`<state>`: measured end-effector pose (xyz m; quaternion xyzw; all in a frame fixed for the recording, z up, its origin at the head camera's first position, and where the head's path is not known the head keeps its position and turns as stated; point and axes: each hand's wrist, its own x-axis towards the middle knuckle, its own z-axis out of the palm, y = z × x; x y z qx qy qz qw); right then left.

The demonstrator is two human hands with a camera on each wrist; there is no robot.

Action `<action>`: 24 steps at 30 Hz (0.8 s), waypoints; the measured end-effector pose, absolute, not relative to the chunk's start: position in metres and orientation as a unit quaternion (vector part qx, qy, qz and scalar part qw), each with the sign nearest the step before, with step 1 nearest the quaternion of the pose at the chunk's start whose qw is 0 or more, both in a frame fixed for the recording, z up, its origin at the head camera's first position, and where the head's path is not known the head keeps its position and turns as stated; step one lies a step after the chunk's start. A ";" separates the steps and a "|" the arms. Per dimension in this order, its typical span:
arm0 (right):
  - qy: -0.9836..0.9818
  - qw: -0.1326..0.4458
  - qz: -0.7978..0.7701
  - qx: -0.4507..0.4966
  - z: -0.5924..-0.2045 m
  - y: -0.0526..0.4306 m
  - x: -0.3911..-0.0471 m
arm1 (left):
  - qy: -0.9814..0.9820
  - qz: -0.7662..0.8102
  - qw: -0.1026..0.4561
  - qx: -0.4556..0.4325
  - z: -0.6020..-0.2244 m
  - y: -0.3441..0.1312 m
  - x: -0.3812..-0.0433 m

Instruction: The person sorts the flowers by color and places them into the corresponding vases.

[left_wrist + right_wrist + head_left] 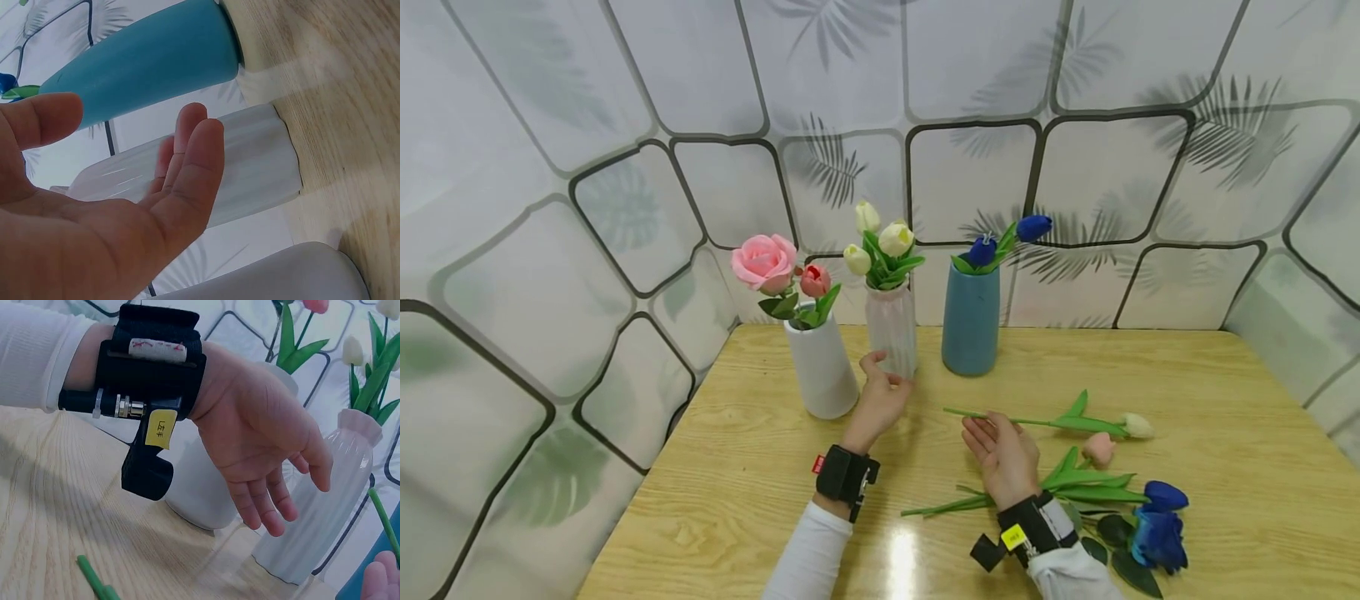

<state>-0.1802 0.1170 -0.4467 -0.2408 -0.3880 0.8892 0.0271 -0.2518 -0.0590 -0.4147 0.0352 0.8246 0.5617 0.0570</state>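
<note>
My left hand [880, 402] is in front of the ribbed pearly white vase [892, 329], its thumb spread away from the fingers. In the left wrist view the fingers overlap that vase, with nothing in the palm. Three pale tulips [880, 242] stand in it. My right hand [1006, 462], palm turned up, pinches the green stem of a white tulip [1138, 426] between thumb and fingers. Its bloom points right, and the bare stem end [382, 515] rises past the fingertips in the right wrist view. Part of the stem is hidden by the hand.
A smooth white vase [822, 371] with pink flowers stands at left, and a teal vase [972, 321] with blue tulips at right. Under and beside my right forearm lie a pink tulip [1099, 450], a blue tulip [1165, 497] and a blue rose [1159, 540]. A patterned curtain hangs behind.
</note>
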 end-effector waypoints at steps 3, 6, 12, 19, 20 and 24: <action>-0.391 0.027 0.888 -0.239 -0.446 0.118 -0.179 | 0.822 0.565 0.057 0.030 -0.416 -0.060 -0.252; -0.397 0.037 0.887 -0.233 -0.447 0.118 -0.179 | 0.819 0.571 0.056 0.027 -0.417 -0.061 -0.251; -0.408 0.069 0.878 -0.239 -0.450 0.116 -0.178 | 0.815 0.576 0.059 0.027 -0.419 -0.063 -0.252; -0.400 0.070 0.883 -0.234 -0.447 0.119 -0.177 | 0.808 0.587 0.044 0.028 -0.420 -0.065 -0.255; -0.399 0.075 0.884 -0.233 -0.446 0.119 -0.178 | 0.806 0.590 0.044 0.030 -0.420 -0.066 -0.255; -0.391 0.111 0.884 -0.232 -0.444 0.120 -0.179 | 0.806 0.590 0.045 0.033 -0.417 -0.066 -0.256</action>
